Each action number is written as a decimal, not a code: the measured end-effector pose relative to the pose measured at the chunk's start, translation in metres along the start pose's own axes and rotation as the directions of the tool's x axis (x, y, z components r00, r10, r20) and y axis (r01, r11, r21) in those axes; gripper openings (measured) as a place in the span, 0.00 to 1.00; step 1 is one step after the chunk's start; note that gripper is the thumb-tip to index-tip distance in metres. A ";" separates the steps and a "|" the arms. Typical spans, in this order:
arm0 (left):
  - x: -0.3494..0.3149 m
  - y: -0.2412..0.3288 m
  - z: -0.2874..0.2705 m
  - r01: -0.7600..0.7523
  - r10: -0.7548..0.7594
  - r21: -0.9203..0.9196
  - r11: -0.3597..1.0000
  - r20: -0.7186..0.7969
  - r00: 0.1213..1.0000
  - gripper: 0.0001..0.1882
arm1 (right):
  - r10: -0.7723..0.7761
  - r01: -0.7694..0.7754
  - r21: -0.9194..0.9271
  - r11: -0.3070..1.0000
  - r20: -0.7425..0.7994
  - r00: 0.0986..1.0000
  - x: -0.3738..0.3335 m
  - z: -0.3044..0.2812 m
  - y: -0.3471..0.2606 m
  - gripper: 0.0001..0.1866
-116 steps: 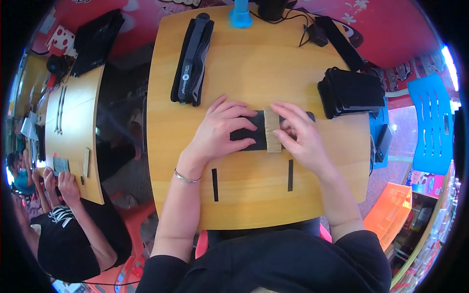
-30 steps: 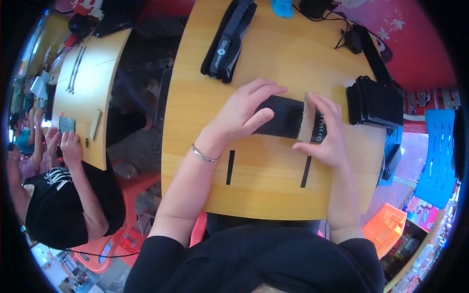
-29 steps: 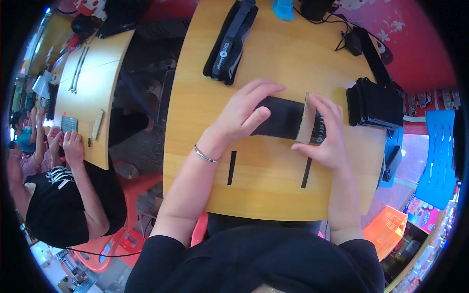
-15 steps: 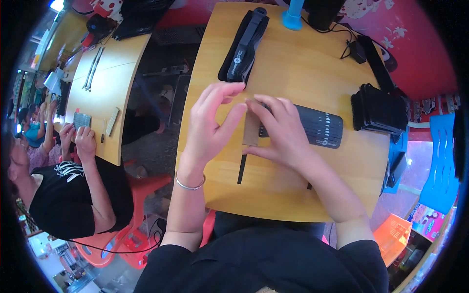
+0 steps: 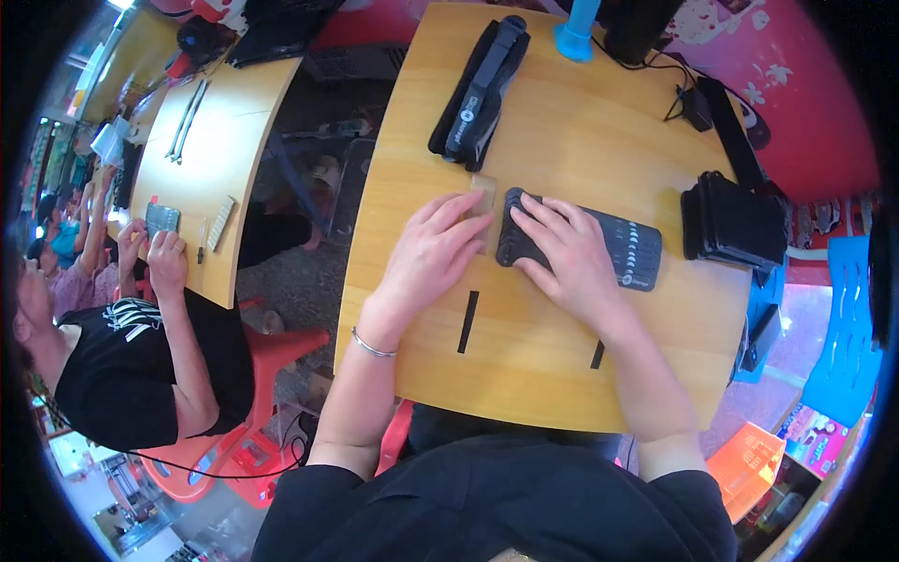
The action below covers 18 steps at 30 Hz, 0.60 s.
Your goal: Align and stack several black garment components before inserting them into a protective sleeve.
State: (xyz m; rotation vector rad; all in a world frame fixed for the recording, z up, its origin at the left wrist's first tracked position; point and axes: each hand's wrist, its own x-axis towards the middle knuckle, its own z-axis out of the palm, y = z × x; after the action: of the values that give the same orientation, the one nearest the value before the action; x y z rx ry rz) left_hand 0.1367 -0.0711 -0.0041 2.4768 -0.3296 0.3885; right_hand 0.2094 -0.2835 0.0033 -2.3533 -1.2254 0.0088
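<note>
A stack of dark, flat, rounded-corner pieces (image 5: 633, 245) with a row of pale crescent shapes lies at the middle right of the table. My right hand (image 5: 568, 258) rests on its left end, fingers stretched out across the top and thumb at the near side. Just left of the stack is a thin tan strip (image 5: 483, 190), standing away from it by a small gap. Over that strip lie the fingertips of my left hand (image 5: 437, 245), slightly bent and touching it; the hand covers part of it. A bracelet circles my left wrist.
Two black marks, one left (image 5: 468, 322) and one right (image 5: 597, 354), lie on the near tabletop. A black strap bundle (image 5: 479, 94) sits far left, black pouches (image 5: 733, 220) at the right, a blue stand (image 5: 573, 42) and cables at the back. A person (image 5: 140, 365) works at another table.
My right hand has let go of the tan strip and moved onto the dark stack. My left hand has come down from above the table onto the strip. The view has shifted slightly.
</note>
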 end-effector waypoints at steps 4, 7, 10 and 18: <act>0.000 -0.003 0.005 -0.034 0.032 -0.037 0.999 -0.051 0.998 0.15 | 0.021 -0.020 -0.028 0.999 0.025 0.999 -0.001 0.000 -0.002 0.34; -0.004 0.002 0.004 -0.013 0.011 -0.048 0.999 -0.047 0.999 0.15 | 0.049 -0.048 -0.024 0.999 0.013 0.999 -0.004 -0.002 -0.007 0.34; -0.007 0.003 0.000 0.009 -0.011 -0.044 0.999 -0.036 0.999 0.16 | 0.049 -0.049 -0.027 0.998 -0.006 0.999 -0.003 -0.001 -0.011 0.33; -0.006 0.000 -0.003 0.004 -0.005 -0.059 0.998 -0.023 1.000 0.16 | 0.092 -0.093 -0.032 0.995 -0.027 0.995 0.000 -0.002 -0.016 0.32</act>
State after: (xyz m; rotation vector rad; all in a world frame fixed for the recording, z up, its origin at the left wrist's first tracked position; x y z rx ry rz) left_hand 0.1304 -0.0688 -0.0041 2.4129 -0.3220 0.3993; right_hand 0.1972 -0.2767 0.0113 -2.4293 -1.1121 -0.0110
